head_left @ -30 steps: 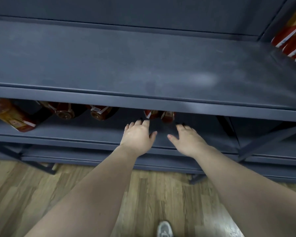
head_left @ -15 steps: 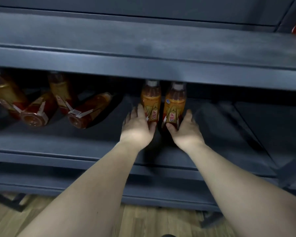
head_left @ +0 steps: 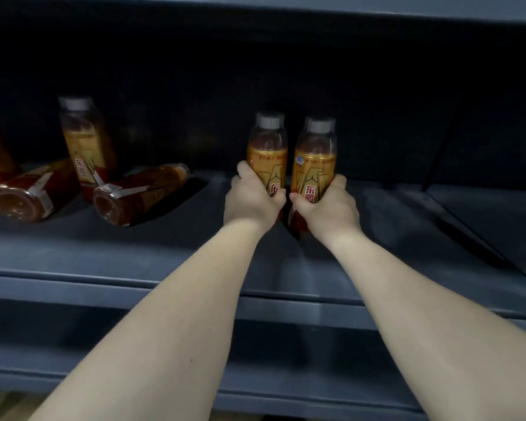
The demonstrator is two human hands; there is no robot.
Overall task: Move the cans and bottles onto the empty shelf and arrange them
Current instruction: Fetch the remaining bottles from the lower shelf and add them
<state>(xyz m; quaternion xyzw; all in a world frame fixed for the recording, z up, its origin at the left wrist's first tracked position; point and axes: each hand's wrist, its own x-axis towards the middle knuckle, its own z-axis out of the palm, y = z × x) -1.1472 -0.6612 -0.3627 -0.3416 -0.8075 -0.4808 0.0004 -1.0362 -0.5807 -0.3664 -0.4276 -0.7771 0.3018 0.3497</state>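
My left hand [head_left: 252,202] grips one upright bottle [head_left: 268,147], my right hand [head_left: 328,208] grips its twin [head_left: 316,153] — both right of the tipped bottle [head_left: 140,196]. I'd hold firm and lift both together — kept vertical.

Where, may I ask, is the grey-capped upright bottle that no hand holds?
Head view, left: the upright bottle stands on the shelf behind two lying bottles.

L hand [head_left: 251,202] gripping, R hand [head_left: 328,208] gripping
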